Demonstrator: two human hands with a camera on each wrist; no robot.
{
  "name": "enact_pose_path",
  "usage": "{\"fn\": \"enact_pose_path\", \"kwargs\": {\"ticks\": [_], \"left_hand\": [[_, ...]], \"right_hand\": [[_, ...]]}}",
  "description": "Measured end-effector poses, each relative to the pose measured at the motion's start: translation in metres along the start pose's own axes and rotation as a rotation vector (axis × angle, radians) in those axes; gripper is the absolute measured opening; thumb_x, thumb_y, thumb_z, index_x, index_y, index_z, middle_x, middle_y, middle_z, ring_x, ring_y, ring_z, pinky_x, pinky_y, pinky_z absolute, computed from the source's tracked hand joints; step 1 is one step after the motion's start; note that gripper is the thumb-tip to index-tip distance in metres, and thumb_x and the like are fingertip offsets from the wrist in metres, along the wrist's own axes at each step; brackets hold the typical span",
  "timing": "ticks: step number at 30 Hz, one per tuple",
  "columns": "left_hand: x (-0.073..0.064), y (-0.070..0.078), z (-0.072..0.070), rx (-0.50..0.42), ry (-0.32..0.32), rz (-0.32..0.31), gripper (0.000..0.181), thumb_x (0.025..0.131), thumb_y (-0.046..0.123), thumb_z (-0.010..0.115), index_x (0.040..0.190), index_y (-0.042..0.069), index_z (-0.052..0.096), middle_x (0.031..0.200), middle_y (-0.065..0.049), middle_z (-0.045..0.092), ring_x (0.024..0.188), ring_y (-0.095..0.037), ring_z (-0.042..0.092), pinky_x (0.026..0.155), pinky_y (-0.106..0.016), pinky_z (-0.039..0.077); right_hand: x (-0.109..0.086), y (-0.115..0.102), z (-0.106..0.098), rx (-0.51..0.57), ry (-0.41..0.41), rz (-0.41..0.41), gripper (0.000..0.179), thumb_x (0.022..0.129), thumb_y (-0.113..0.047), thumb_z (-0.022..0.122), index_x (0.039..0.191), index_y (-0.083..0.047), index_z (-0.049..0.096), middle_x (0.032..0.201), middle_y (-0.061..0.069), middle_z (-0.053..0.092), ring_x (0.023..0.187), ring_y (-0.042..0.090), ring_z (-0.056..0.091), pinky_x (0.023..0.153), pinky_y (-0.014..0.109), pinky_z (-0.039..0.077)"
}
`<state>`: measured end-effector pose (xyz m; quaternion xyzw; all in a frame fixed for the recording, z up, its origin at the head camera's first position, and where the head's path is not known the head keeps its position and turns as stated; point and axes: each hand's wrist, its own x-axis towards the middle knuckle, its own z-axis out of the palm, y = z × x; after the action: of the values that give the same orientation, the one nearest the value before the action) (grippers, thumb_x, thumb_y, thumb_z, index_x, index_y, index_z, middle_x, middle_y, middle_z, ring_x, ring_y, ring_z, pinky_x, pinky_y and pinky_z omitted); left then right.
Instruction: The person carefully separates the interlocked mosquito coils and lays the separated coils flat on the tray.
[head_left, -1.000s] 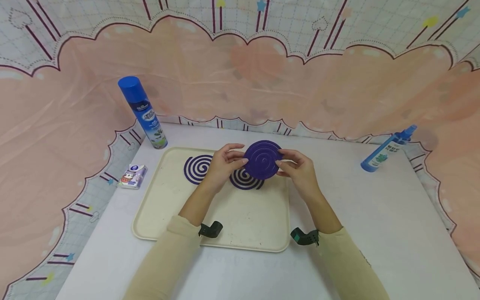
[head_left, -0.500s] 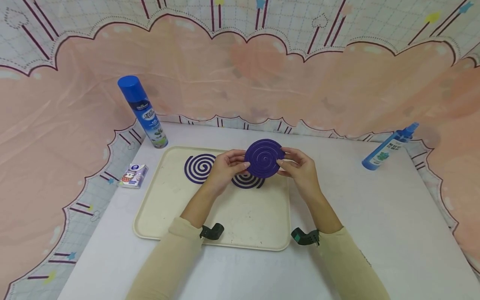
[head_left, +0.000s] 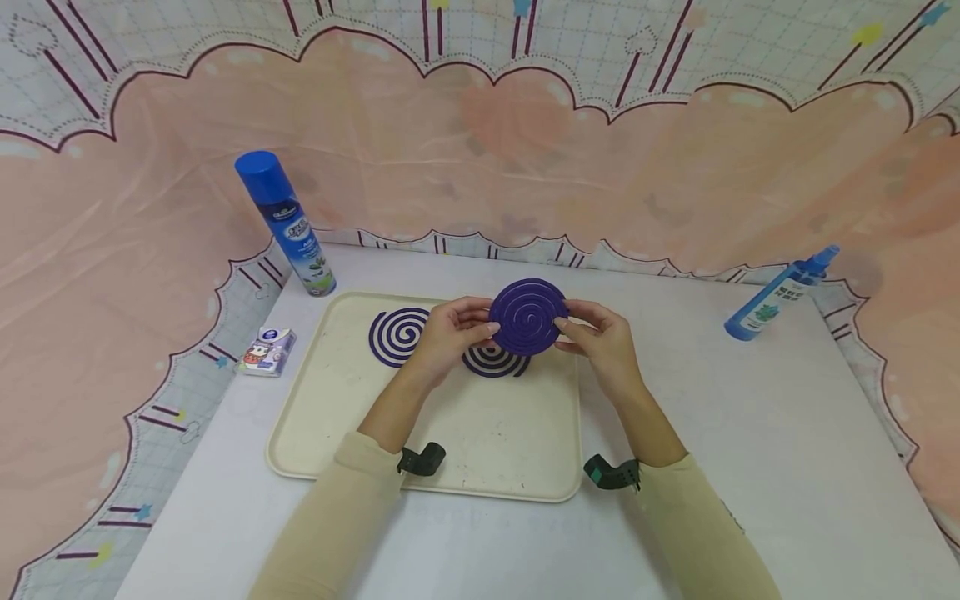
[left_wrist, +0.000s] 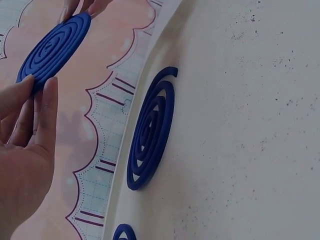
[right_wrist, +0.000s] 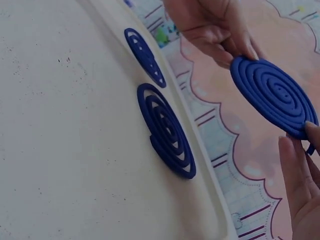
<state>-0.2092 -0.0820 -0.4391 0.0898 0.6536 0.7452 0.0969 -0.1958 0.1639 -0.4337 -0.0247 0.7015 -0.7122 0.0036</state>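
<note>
Mosquito coil [head_left: 528, 317] hangs in almost same spot as half a second ago; left hand [head_left: 450, 339], fingers more spread one second ago, now sits closer on edge; hold looks steady; left hand pinches left rim, right hand [head_left: 609, 340] pinches right rim; coil clear of tray [head_left: 487, 446], two gappy coils [right_wrist: 169, 129] lying there; sleeved arms [head_left: 337, 508] reach forward, slanting inward.

Bare left hand [head_left: 447, 335] is partly hiding a flat dark-blue spiral coil [head_left: 405, 337], round dark-blue disc [head_left: 528, 317] is partly covering a matching coil [head_left: 495, 373], print on blue spray bottle [head_left: 772, 302] is blurring
</note>
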Motion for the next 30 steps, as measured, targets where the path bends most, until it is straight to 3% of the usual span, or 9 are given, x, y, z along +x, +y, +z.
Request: {"fn": "enact_pose_path", "kwargs": {"ticks": [10, 17, 30], "left_hand": [[-0.0017, 0.0021, -0.0022, 0.012, -0.015, 0.008, 0.038, 0.093, -0.009, 0.064, 0.131, -0.012, 0.059, 0.094, 0.006, 0.07, 0.08, -0.006, 0.069, 0.073, -0.022, 0.062], [-0.0024, 0.0001, -0.0021, 0.014, -0.008, 0.004, 0.037, 0.093, -0.008, 0.066, 0.13, -0.01, 0.061, 0.096, 0.004, 0.07, 0.082, -0.007, 0.069, 0.072, -0.021, 0.062], [-0.003, -0.0002, -0.0021, -0.026, 0.02, -0.037, 0.042, 0.093, -0.008, 0.066, 0.134, -0.009, 0.059, 0.097, 0.003, 0.07, 0.083, -0.007, 0.07, 0.074, -0.022, 0.063]], "right_hand": [[-0.0013, -0.0024, -0.0024, -0.194, 0.064, -0.031, 0.033, 0.092, -0.013, 0.076, 0.121, 0.002, 0.071, 0.106, -0.01, 0.064, 0.086, 0.002, 0.067, 0.073, 0.021, 0.063], [-0.0011, 0.0006, -0.0026, -0.159, 0.059, -0.046, 0.031, 0.091, -0.008, 0.076, 0.118, 0.007, 0.07, 0.091, -0.017, 0.071, 0.08, -0.001, 0.069, 0.071, 0.021, 0.063], [-0.0029, 0.0018, -0.0026, -0.152, 0.043, -0.045, 0.031, 0.091, -0.007, 0.076, 0.117, 0.009, 0.068, 0.092, -0.018, 0.072, 0.085, -0.001, 0.071, 0.073, 0.02, 0.062]]}}
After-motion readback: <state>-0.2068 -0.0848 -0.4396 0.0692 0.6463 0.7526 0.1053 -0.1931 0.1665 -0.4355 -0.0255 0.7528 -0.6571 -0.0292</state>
